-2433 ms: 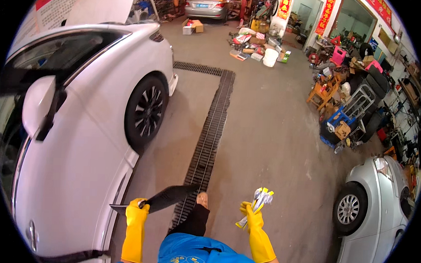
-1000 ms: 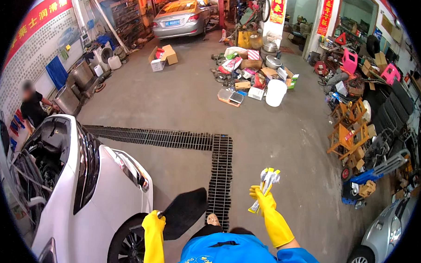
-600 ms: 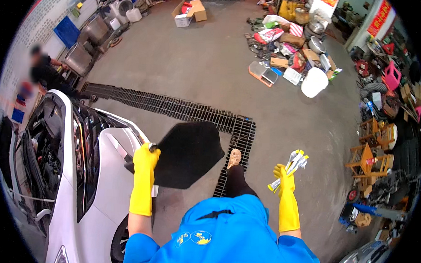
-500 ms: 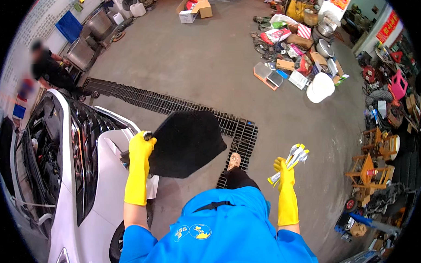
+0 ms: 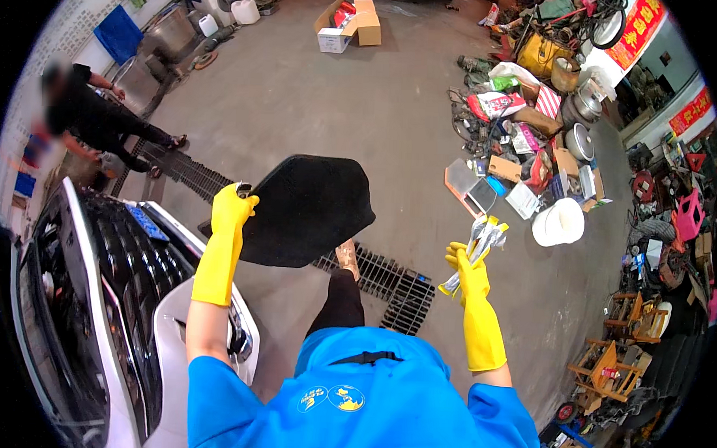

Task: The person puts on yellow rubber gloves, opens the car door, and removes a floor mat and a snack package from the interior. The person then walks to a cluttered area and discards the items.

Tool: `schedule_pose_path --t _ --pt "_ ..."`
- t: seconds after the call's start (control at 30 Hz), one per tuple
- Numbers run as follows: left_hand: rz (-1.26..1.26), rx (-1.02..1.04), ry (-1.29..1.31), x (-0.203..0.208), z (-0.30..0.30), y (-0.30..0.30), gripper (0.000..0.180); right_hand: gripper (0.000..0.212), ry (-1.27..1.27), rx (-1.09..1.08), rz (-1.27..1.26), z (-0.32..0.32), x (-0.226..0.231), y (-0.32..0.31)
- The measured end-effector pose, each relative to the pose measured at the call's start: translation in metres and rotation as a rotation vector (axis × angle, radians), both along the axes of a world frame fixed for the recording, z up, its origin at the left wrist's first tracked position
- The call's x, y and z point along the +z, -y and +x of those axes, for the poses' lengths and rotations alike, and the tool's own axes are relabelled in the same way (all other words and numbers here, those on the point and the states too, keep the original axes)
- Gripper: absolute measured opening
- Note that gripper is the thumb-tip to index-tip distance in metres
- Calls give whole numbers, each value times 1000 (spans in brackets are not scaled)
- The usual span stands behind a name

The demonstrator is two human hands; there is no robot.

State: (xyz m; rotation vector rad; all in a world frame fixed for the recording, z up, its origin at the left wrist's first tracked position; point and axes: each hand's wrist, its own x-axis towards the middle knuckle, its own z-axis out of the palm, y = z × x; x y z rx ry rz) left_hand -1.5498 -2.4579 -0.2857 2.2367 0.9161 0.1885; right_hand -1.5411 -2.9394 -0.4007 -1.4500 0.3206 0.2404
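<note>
My left hand (image 5: 233,208), in a yellow rubber glove, is closed on the upper left edge of a black floor mat (image 5: 308,210). The mat hangs flat and wide in front of me, its corners cut off. To the right, my gloved right hand (image 5: 471,275) grips a crumpled silver-and-yellow bundle (image 5: 485,235) that pokes up past the fingers; its exact kind is unclear. The two hands are well apart, and nothing but air is around the bundle.
A white car (image 5: 173,328) stands close on my left. A slotted drain grate (image 5: 407,301) crosses the floor. Ahead right are a white bucket (image 5: 560,223) and piled clutter; a cardboard box (image 5: 370,23) sits far ahead. A person in black (image 5: 94,116) stands at far left.
I have stepped forward, and the car's front and the grate have slid back toward me. Both hands keep their hold. The person at far left has shifted and stands taller in view.
</note>
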Motion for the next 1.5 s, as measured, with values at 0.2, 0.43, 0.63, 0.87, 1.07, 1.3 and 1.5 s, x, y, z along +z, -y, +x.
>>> schedule_pose_path --t 0.2,0.43,0.63,0.87,1.07,1.3,1.5 --pt "-7 -53 -124 -31 226 -136 22 33 -83 -129 -73 124 -30 -30" --pt "501 138 -35 -106 422 -306 28 30 -215 -196 -188 250 -15 -91" --pt "403 -208 -226 -199 471 -225 26 32 -337 -191 -153 370 -51 -116" --pt "-549 93 -582 -341 450 -154 24 31 -328 -115 -97 615 -57 -128" --pt "-81 -219 -720 -310 541 -81 34 30 -255 -35 -108 828 -52 -132" --pt "-120 -276 -690 -317 727 -97 43 55 -277 -158 -224 1040 -28 -160" --pt "-242 -350 -598 -316 948 -144 37 56 -352 -314 -345 1191 -54 -153"
